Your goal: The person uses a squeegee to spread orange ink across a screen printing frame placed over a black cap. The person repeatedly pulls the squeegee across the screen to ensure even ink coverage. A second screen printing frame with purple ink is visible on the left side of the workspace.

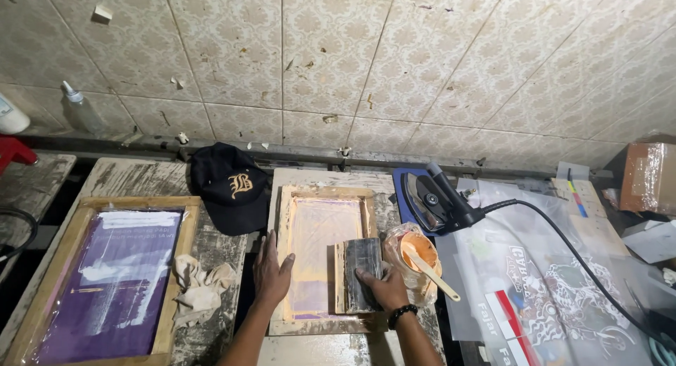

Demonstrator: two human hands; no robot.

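A small wooden screen-printing frame [325, 195] with a pale orange and purple mesh lies flat on a board in front of me. My left hand [271, 271] rests flat on the frame's left rail, fingers spread. My right hand [384, 288] grips a dark wooden squeegee [358, 271] that stands on the mesh at the frame's right side. Just right of the squeegee sits a clear plastic tub of orange ink [417, 257] with a wooden spatula [433, 273] in it.
A larger wooden frame with purple mesh [113, 281] lies at left, a crumpled rag [201, 285] beside it. A black cap [229, 186] sits behind. A black iron [433, 197] with cord and printed transparent films [556, 288] lie at right. A spray bottle [79, 107] leans on the tiled wall.
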